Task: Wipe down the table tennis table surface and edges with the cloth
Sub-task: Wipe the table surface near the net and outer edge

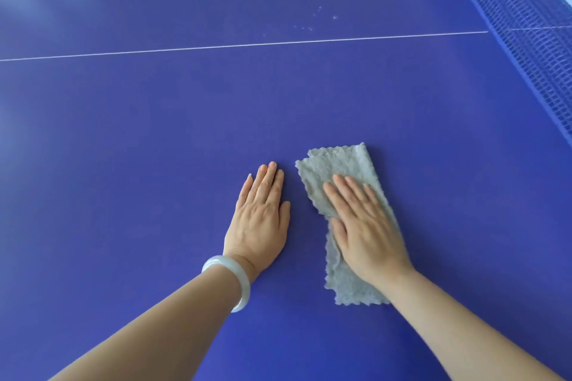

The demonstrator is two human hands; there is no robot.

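My left hand (263,219) and my right hand (365,226) were bare. My left forearm (161,328) and right forearm (458,325) were uncovered too, with skin showing all the way to the bottom edge of the view. On my left wrist I wore a bangle (244,289). It was a smooth, rounded, one-piece hoop, milky white with a faint greenish tinge. It looked slightly translucent and glossy, with a bright highlight along its outer curve, and it was wider than the wrist it circled. My fingernails (272,165) were short, neatly trimmed and plain, with a natural sheen. Tendons and knuckles showed on the back of my left hand.
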